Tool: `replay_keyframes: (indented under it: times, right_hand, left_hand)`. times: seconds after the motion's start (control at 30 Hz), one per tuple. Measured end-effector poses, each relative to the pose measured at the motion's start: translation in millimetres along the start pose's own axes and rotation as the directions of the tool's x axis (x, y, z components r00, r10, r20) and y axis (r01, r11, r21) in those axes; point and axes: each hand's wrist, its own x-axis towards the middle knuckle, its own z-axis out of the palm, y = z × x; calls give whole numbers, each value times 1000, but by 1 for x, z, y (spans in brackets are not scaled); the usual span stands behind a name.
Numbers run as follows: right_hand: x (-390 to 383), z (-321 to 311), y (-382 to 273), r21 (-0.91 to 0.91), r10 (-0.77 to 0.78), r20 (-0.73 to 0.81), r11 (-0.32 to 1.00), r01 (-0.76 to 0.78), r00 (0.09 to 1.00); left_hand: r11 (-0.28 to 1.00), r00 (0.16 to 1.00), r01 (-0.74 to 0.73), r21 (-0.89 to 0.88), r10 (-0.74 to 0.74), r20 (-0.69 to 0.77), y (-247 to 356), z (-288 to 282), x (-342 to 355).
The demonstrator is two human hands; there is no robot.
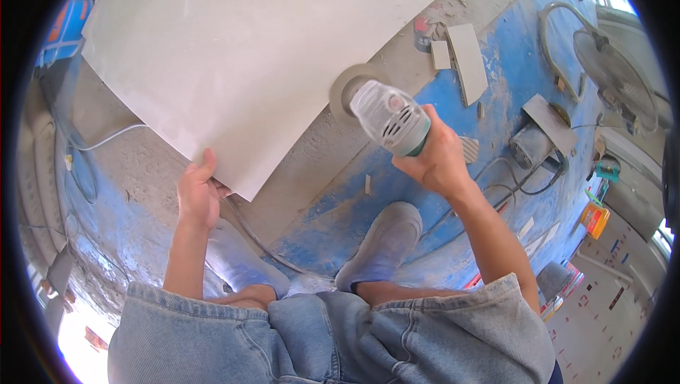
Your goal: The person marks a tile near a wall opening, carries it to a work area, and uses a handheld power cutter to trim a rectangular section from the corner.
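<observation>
A large pale tile [234,51] fills the upper left, its near corner pointing toward me. My left hand [200,189] grips that corner, thumb on top and fingers curled under the edge. In my right hand [439,157] is an angle grinder [393,116] with a whitish, see-through front and a green body, fingers closed round it. Its round grey disc [346,90] meets the tile's right edge, and I cannot tell whether it is spinning. Part of the disc is hidden behind the grinder's head.
Dusty blue flooring [319,235] lies around my feet [379,242], with a cable [255,239] running between them. Tile offcuts [467,62] and rubble lie to the right. Farther right are a fan [616,65], a grey cylindrical motor-like object [531,145] and an orange tub [595,220].
</observation>
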Motion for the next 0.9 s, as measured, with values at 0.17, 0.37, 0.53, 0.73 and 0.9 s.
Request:
replay_keyframes:
  times: [0.17,0.37,0.53,0.73,0.9]
  right_hand:
    - [14,-12,4,68,103,-87,993,-97,991]
    - [11,-12,3,72,67,-44,995,-64,997]
    - [1,-3,2,-22,-6,59,1000,8,998]
    - [11,-14,7,28,70,-41,997,-69,997]
    - [20,-21,11,66,99,-82,993,-94,992]
  left_hand:
    - [1000,1000,-8,0,8,-1,1,2,0]
    - [1000,1000,-18,-18,19,11,3,5,-2]
    - [1000,1000,-23,-20,24,15,1,4,-1]
    - [1000,999,-23,-4,23,28,3,3,-2]
    - [1000,1000,-20,5,20,20,2,1,0]
